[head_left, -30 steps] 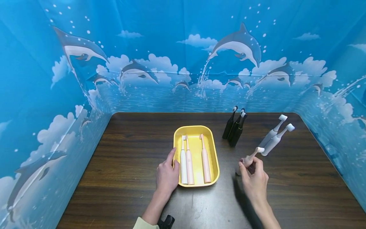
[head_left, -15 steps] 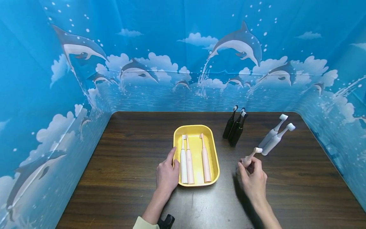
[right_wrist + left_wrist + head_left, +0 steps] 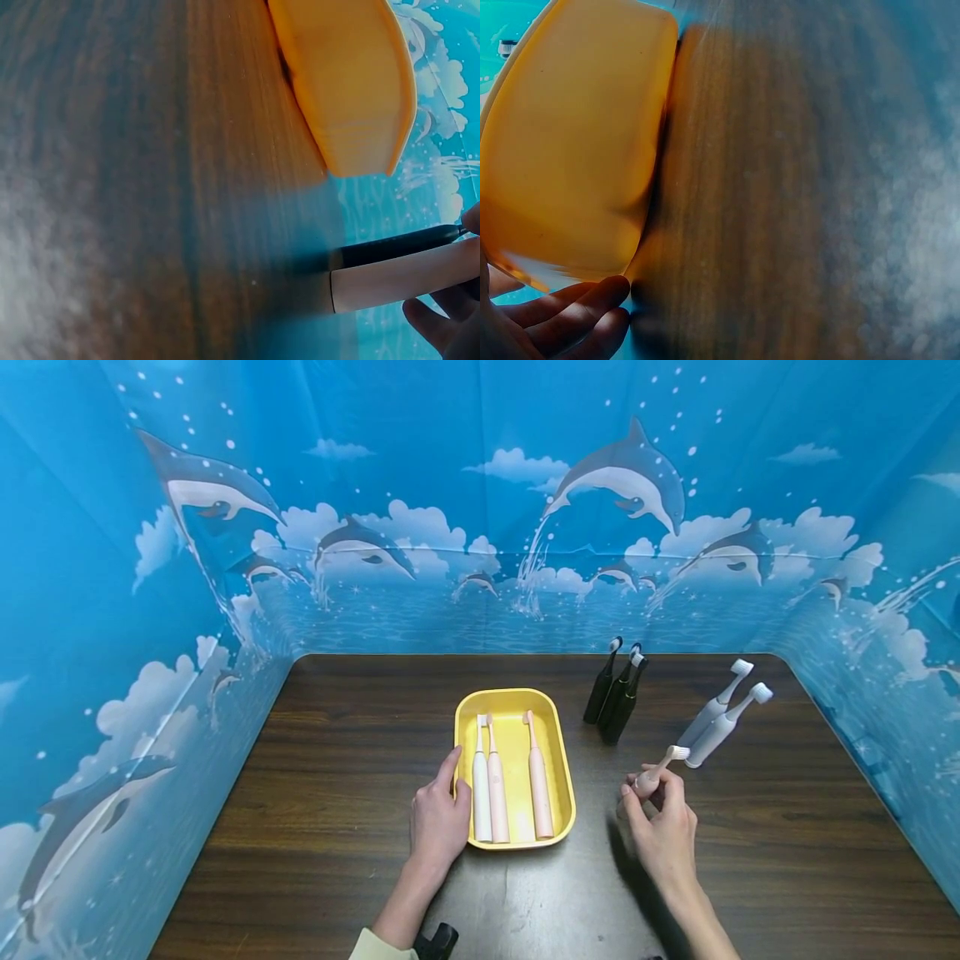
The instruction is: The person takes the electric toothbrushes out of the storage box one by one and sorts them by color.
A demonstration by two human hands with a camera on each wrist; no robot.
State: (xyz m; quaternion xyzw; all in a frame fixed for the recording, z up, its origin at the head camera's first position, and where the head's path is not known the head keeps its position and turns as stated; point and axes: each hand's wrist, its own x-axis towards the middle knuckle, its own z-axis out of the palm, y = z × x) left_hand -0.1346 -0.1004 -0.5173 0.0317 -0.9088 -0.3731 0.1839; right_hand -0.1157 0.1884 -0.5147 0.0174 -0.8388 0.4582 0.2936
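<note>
- The dolphin-printed curtain is hung around the back and sides, and no change is seen in it.
- The table is left as it was a second ago; all the toothbrushes outside the tray, apart from the held one, are stood in two groups on its right half.
- The yellow tray has not been shifted, so its place appears to be kept steady.
- The right hand has been moved very slightly leftward, towards the tray; a toothbrush is pinched by its thumb and fingers.
- The left hand is rested at the tray's left side, its index finger laid loosely along the rim; nothing is gripped tightly.
- Three black toothbrushes and two grey toothbrushes have been left untouched.
- Three toothbrushes are laid in the tray, two close together and one apart.
- The held toothbrush is kept outside the tray, to its right, head up and tilted; its handling is judged unfinished. Whether its base is lifted cannot be told.
</note>
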